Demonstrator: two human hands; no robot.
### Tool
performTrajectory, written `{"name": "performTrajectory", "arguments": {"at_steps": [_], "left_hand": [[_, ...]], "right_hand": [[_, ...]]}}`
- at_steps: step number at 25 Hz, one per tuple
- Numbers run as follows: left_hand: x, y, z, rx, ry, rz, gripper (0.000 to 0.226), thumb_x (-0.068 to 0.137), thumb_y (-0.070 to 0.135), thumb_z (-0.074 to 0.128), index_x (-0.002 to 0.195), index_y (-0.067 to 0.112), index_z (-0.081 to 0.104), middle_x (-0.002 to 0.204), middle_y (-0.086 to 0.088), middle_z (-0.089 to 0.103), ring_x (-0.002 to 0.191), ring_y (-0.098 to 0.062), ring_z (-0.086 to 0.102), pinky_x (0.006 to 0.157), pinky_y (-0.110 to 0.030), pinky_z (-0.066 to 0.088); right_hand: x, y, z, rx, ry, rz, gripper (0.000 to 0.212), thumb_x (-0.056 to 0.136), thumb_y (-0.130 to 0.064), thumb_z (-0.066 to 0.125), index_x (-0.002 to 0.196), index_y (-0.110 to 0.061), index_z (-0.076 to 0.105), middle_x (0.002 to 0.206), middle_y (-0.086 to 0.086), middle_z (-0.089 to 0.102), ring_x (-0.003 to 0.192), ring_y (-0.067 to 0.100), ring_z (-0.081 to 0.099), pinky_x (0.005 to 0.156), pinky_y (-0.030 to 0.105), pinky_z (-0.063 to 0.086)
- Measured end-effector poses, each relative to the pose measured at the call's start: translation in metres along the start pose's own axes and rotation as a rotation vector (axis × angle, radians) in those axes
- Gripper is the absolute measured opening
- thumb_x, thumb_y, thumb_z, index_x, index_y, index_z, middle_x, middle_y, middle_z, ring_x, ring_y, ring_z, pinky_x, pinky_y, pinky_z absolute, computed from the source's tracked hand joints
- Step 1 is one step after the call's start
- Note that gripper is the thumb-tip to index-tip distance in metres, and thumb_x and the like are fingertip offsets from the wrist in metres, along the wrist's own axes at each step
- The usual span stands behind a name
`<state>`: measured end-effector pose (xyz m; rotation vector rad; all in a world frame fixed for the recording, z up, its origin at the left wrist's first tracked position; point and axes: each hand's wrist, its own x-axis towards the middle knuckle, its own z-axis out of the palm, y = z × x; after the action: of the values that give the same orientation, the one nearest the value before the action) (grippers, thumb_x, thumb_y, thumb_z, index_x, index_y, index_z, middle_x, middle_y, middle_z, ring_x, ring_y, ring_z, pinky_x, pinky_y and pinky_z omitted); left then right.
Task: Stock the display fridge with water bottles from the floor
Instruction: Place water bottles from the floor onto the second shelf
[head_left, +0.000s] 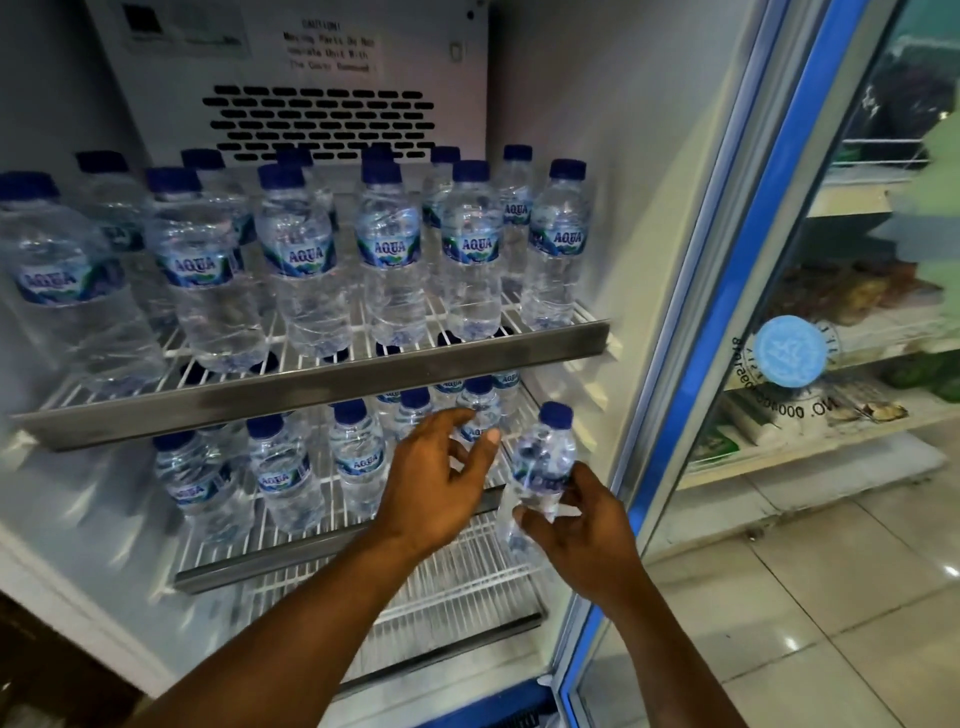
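From the head view, the display fridge (597, 104) stands with its door (727, 312) swung open to the right. The upper shelf (311, 384) is full of standing bottles. The middle shelf (332, 553) has a front row on its left and a bare patch of wire at its right front. The right hand (576, 525) grasps a water bottle (543, 457) low on its body, upright, in the air just over that bare patch. The left hand (436, 478) is released, fingers spread, reaching at a shelved bottle (478, 410) behind the gap; whether it touches is unclear.

The grip sits low, so the bottle may tip as it lands, and its base could catch between the wires. A lean would likely topple neighbours, and the left hand could nudge the row
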<state>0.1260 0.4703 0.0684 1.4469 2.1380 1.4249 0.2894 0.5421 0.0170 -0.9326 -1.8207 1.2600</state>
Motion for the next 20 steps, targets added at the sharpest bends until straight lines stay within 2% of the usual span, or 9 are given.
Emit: {"name": "performTrajectory", "arguments": {"at_steps": [3, 6, 8, 10, 13, 15, 17, 20], "left_hand": [[0.019, -0.008, 0.006, 0.198, 0.051, 0.049, 0.058, 0.088, 0.039, 0.067, 0.138, 0.017, 0.047, 0.124, -0.002, 0.06, 0.074, -0.002, 0.064, 0.079, -0.028, 0.055], [0.031, -0.013, 0.017, 0.281, 0.058, 0.008, 0.07, 0.085, 0.039, 0.068, 0.144, 0.02, 0.035, 0.123, -0.008, 0.061, 0.088, -0.021, 0.069, 0.084, -0.036, 0.056], [0.039, -0.013, 0.023, 0.312, 0.04, -0.036, 0.072, 0.085, 0.037, 0.069, 0.145, 0.019, 0.032, 0.119, -0.011, 0.064, 0.097, -0.029, 0.067, 0.085, -0.037, 0.055], [0.045, -0.013, 0.025, 0.341, 0.026, -0.059, 0.069, 0.085, 0.034, 0.07, 0.143, 0.017, 0.035, 0.119, -0.014, 0.064, 0.1, -0.033, 0.065, 0.084, -0.036, 0.053], [0.05, -0.015, 0.025, 0.377, 0.006, -0.069, 0.062, 0.088, 0.03, 0.069, 0.139, 0.013, 0.039, 0.107, -0.015, 0.067, 0.089, -0.032, 0.067, 0.074, -0.034, 0.052], [0.051, -0.017, 0.025, 0.38, -0.003, -0.079, 0.062, 0.088, 0.028, 0.069, 0.14, 0.014, 0.039, 0.108, -0.015, 0.067, 0.087, -0.031, 0.068, 0.073, -0.035, 0.053], [0.053, -0.019, 0.025, 0.373, -0.01, -0.079, 0.061, 0.089, 0.027, 0.069, 0.14, 0.014, 0.039, 0.114, -0.014, 0.066, 0.091, -0.032, 0.067, 0.075, -0.036, 0.053], [0.055, -0.019, 0.024, 0.381, -0.007, -0.079, 0.056, 0.089, 0.03, 0.069, 0.136, 0.014, 0.042, 0.11, -0.014, 0.066, 0.09, -0.031, 0.067, 0.072, -0.03, 0.048]], "right_hand": [[0.018, 0.008, -0.007, 0.086, 0.156, 0.007, 0.047, 0.079, -0.006, 0.08, 0.115, -0.028, 0.06, 0.103, -0.011, 0.072, 0.097, 0.009, 0.07, 0.085, 0.033, 0.058], [0.042, 0.013, -0.005, -0.011, 0.195, -0.033, 0.059, 0.079, -0.009, 0.079, 0.128, -0.028, 0.052, 0.119, -0.009, 0.067, 0.111, 0.009, 0.064, 0.097, 0.038, 0.054], [0.057, 0.018, 0.0, -0.033, 0.199, -0.037, 0.071, 0.079, -0.008, 0.077, 0.135, -0.034, 0.041, 0.131, -0.009, 0.061, 0.121, 0.011, 0.059, 0.102, 0.037, 0.05], [0.069, 0.019, 0.004, -0.093, 0.195, -0.018, 0.075, 0.08, -0.005, 0.074, 0.139, -0.034, 0.037, 0.134, -0.012, 0.055, 0.122, 0.009, 0.054, 0.104, 0.032, 0.047], [0.082, 0.021, 0.006, -0.127, 0.147, -0.016, 0.078, 0.082, 0.0, 0.071, 0.145, -0.026, 0.034, 0.137, -0.009, 0.05, 0.124, 0.008, 0.048, 0.103, 0.022, 0.039], [0.09, 0.027, 0.008, -0.146, 0.098, -0.006, 0.076, 0.083, 0.0, 0.07, 0.146, -0.022, 0.034, 0.139, -0.003, 0.051, 0.127, 0.013, 0.05, 0.1, 0.017, 0.036], [0.095, 0.032, 0.01, -0.181, 0.075, 0.024, 0.073, 0.084, -0.003, 0.07, 0.145, -0.021, 0.036, 0.138, -0.002, 0.054, 0.127, 0.018, 0.052, 0.099, 0.019, 0.038], [0.097, 0.033, 0.014, -0.208, 0.066, 0.042, 0.07, 0.084, -0.008, 0.071, 0.144, -0.024, 0.039, 0.137, -0.002, 0.056, 0.127, 0.02, 0.054, 0.099, 0.023, 0.04]]}}
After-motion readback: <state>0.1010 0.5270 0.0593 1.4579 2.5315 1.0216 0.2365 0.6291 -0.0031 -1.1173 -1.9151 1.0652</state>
